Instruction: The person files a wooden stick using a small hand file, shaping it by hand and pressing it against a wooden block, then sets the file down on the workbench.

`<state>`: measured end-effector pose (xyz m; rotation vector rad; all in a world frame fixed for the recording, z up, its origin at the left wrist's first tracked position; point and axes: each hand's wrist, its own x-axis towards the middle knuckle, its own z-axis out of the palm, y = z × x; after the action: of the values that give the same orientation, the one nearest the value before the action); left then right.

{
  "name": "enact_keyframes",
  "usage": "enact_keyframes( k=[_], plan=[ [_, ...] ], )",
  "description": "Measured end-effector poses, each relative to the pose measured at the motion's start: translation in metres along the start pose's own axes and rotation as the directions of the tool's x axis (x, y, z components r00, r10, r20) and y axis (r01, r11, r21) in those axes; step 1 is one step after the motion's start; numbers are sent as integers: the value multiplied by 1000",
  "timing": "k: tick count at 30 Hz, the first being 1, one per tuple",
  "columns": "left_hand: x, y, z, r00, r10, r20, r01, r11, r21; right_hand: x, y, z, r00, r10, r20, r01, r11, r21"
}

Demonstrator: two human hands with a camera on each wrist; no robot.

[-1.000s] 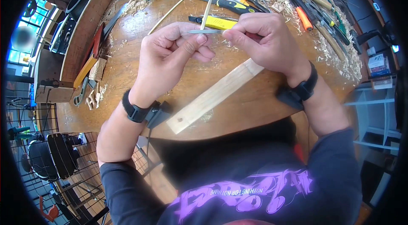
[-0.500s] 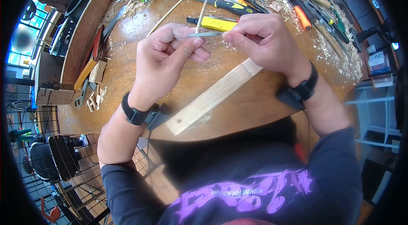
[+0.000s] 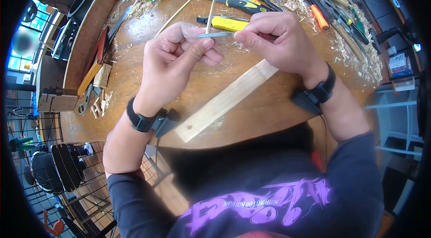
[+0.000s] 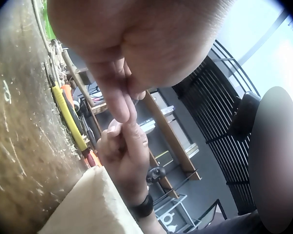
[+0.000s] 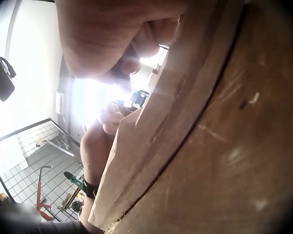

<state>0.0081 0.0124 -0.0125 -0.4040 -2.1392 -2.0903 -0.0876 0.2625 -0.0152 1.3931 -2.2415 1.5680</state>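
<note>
In the head view my left hand [image 3: 173, 60] pinches a thin grey strip [image 3: 214, 35] between thumb and fingers, close to its tapered left end. My right hand [image 3: 280, 45] pinches the strip's other end between thumb and bent forefinger. A slim pale wooden stick [image 3: 211, 13] rises from behind the strip at my left fingertips, its lower end hidden. Below the hands a flat pale wooden board [image 3: 224, 103] lies slantwise on the table. In the left wrist view, the fingers of both hands meet; in the right wrist view the board's edge [image 5: 161, 117] looms large.
Beyond the hands lie a yellow utility knife [image 3: 229, 24], a black-and-yellow handled tool [image 3: 247, 6] and another thin stick [image 3: 177, 13]. Orange-handled tools [image 3: 319, 17] and wood shavings [image 3: 359, 65] spread to the right. Scissors [image 3: 85, 101] and wood scraps lie at the left.
The wooden stick's top has swung leftward and the stick stands more upright than a second ago. My left hand has shifted slightly left with the strip; the board has stayed put.
</note>
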Motion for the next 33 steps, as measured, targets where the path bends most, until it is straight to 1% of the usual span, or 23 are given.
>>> enact_keyframes(
  k=[2,3,5,9,12,18,21,24,27,30,33],
  plan=[
    [0,0,-1,999,-32,10,32,999,13,0,1,-1,1000,-28,-15,27,999,-21],
    [-1,1,-1,999,-33,12,33,999,14,0,0,0,1000,-27,-16,26,999,-20],
    [0,1,-2,1000,-7,14,8,999,-46,1,-4,0,999,-45,-29,44,999,-21],
    [-1,0,-2,1000,-20,22,21,999,-31,-1,-4,-1,999,-24,-24,23,999,-43],
    [0,0,-1,1000,-23,22,24,999,-40,-1,-3,-2,998,-60,-31,59,997,-56],
    [0,0,-3,999,-29,15,29,999,-25,-1,-6,-2,999,-29,-31,28,999,-42],
    [1,-1,-2,1000,-14,24,15,1000,-6,-1,-5,-2,999,-24,-25,22,998,-67],
    [1,-1,4,1000,-6,13,6,1000,3,-1,-5,2,1000,3,-17,-4,999,-37],
    [-1,0,7,1000,26,6,-26,1000,15,0,-4,4,999,-28,-28,28,1000,-2],
    [-1,1,4,1000,-5,12,5,1000,30,1,-2,0,999,-43,-15,42,999,-22],
    [-1,0,8,1000,-15,19,14,1000,6,0,-5,4,1000,-7,-22,6,999,-31]
  ],
)
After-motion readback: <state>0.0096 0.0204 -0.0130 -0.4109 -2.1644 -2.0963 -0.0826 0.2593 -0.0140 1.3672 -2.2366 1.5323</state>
